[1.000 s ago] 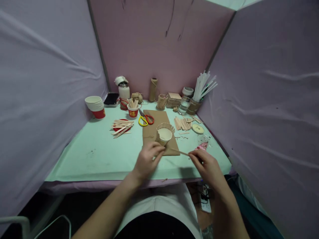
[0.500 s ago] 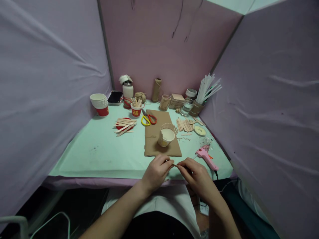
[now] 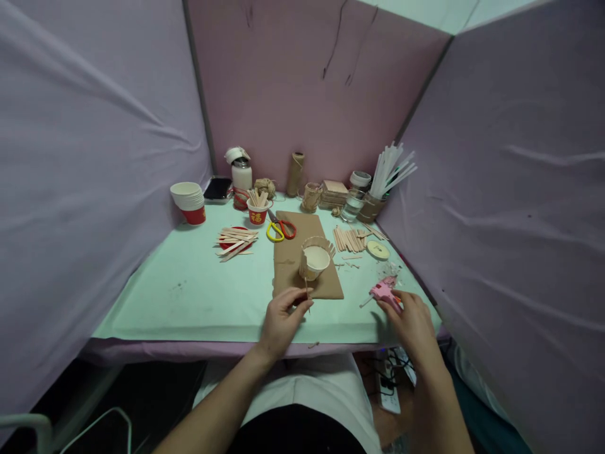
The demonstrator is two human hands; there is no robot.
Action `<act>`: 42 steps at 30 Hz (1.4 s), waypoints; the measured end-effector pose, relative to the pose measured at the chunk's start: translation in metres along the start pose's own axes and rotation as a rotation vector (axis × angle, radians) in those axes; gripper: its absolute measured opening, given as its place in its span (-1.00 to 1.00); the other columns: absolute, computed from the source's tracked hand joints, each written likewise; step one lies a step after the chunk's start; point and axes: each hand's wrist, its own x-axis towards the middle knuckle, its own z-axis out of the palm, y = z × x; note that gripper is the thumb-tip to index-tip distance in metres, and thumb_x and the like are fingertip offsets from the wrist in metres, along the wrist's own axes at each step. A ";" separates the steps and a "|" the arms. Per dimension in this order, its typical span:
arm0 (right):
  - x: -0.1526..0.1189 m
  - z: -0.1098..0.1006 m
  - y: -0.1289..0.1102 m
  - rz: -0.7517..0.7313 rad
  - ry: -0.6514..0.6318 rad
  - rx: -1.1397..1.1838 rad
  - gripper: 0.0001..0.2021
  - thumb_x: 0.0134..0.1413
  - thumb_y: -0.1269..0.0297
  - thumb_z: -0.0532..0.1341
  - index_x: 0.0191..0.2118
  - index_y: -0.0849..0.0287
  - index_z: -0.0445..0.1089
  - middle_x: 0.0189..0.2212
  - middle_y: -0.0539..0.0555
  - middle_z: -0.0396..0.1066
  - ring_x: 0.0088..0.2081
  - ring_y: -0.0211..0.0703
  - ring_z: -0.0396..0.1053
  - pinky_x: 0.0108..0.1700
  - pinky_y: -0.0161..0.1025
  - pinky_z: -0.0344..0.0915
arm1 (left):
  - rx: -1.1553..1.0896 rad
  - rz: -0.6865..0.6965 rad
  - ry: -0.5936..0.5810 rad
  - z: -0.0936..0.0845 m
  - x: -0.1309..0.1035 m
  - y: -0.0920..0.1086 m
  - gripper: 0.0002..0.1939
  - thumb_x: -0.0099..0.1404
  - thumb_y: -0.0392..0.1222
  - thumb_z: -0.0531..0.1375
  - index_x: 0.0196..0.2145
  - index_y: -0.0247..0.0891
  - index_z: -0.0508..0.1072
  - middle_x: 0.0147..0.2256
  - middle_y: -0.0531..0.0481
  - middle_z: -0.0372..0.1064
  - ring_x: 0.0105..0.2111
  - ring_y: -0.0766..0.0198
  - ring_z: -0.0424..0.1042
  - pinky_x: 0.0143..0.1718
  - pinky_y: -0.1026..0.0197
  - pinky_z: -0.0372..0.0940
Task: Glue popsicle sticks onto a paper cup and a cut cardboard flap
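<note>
The left hand (image 3: 280, 318) pinches 1 thin wooden stick (image 3: 307, 294) between its fingers, near the front edge of the brown cardboard sheet (image 3: 289, 261). The stick stands almost upright, its long axis running from the fingers up toward the stick-covered paper cup (image 3: 315, 258) just behind it. The right hand (image 3: 410, 320) is closed around the handle of the pink glue gun (image 3: 384, 291), which lies on the green surface (image 3: 198, 296) with its nozzle pointing left.
</note>
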 end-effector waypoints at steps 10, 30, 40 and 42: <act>0.003 0.028 0.032 0.041 0.009 -0.167 -0.51 0.08 0.01 0.12 -0.07 0.37 0.42 -0.22 0.35 0.41 -0.17 0.18 0.33 -0.04 0.05 0.24 | -0.277 -0.292 0.003 -0.001 0.004 0.005 -0.82 0.11 -0.15 0.33 -0.32 -0.25 0.60 -0.24 -0.07 0.56 -0.23 0.20 0.48 -0.15 0.20 0.35; -0.060 -0.041 -0.100 0.059 -0.339 0.927 -0.49 0.19 -0.16 0.05 -0.19 0.21 0.50 -0.32 0.17 0.50 -0.43 -0.18 0.36 -0.44 -0.30 0.32 | -0.936 -0.688 -0.062 -0.015 0.010 0.001 -0.60 -0.20 -0.19 0.52 -0.41 -0.35 0.50 -0.50 0.03 0.44 -0.51 0.41 0.40 -0.43 0.36 0.31; -0.076 -0.041 -0.116 -0.073 -0.334 0.805 -0.52 0.28 -0.10 -0.05 -0.12 0.12 0.46 -0.48 0.09 0.40 -0.53 -0.13 0.26 -0.44 -0.21 0.31 | -0.893 -0.687 -0.114 -0.014 0.011 0.009 -0.65 -0.24 -0.20 0.52 -0.49 -0.37 0.52 -0.56 0.03 0.40 -0.54 0.39 0.36 -0.45 0.33 0.27; -0.077 -0.040 -0.117 -0.088 -0.320 0.785 -0.54 0.29 -0.08 -0.06 -0.10 0.11 0.44 -0.50 0.08 0.38 -0.50 -0.10 0.28 -0.40 -0.18 0.33 | -0.888 -0.679 -0.123 -0.014 0.011 0.009 -0.65 -0.23 -0.19 0.51 -0.48 -0.37 0.53 -0.56 0.02 0.41 -0.54 0.39 0.36 -0.45 0.32 0.26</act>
